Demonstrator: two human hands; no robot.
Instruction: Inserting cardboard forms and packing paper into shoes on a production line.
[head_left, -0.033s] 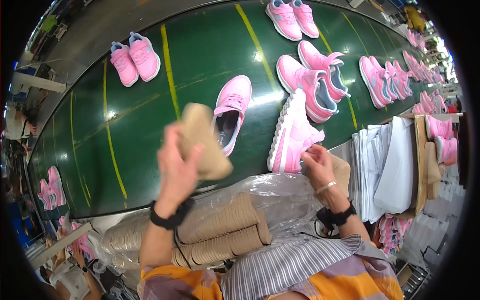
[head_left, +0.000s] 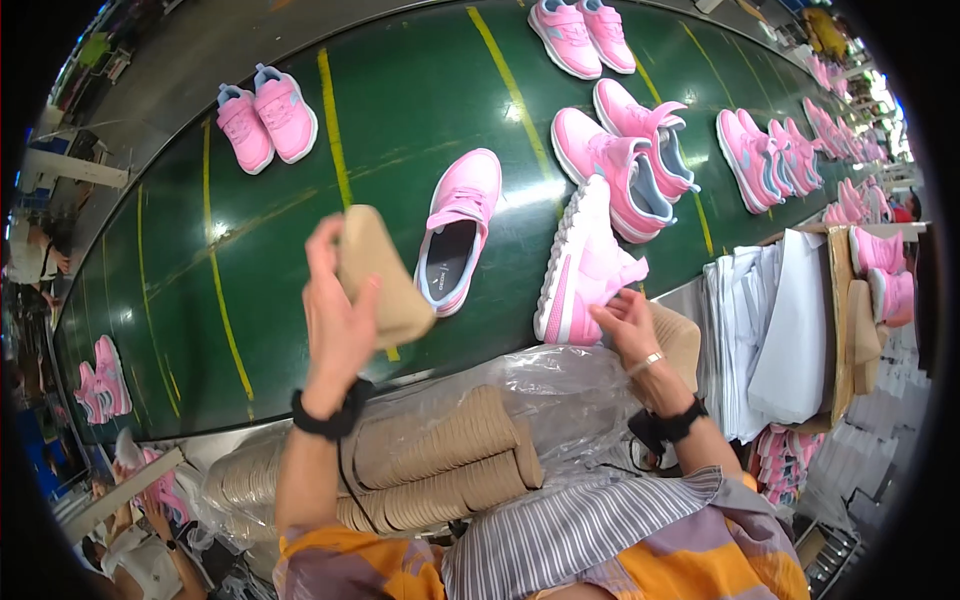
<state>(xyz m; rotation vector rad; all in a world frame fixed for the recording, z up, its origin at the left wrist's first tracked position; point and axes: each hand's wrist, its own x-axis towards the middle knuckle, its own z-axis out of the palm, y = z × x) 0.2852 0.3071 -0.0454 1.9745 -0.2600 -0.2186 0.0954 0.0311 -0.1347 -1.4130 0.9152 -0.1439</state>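
Observation:
My left hand [head_left: 335, 310] is closed around a tan moulded shoe insert [head_left: 380, 285], held above the green belt [head_left: 270, 240]. Just right of it lies a pink sneaker [head_left: 465, 215], its opening facing me and a dark insole visible inside. Another pink sneaker [head_left: 588, 265] rests tilted on its side, its white sole turned to the left. The fingers of my right hand [head_left: 632, 330] pinch that tilted shoe by its opening; the fingertips are partly hidden.
Along the belt's near edge, stacked tan inserts [head_left: 440, 440] lie in clear plastic [head_left: 560, 370]. White paper sheets [head_left: 775, 330] stand in a carton at the right. More pink sneakers [head_left: 610, 165] sit farther along the belt. A co-worker [head_left: 145, 560] is at lower left.
My left hand has moved a little to the left with the tan insert, uncovering more of the sneaker beside it. My right hand stays at the tilted shoe.

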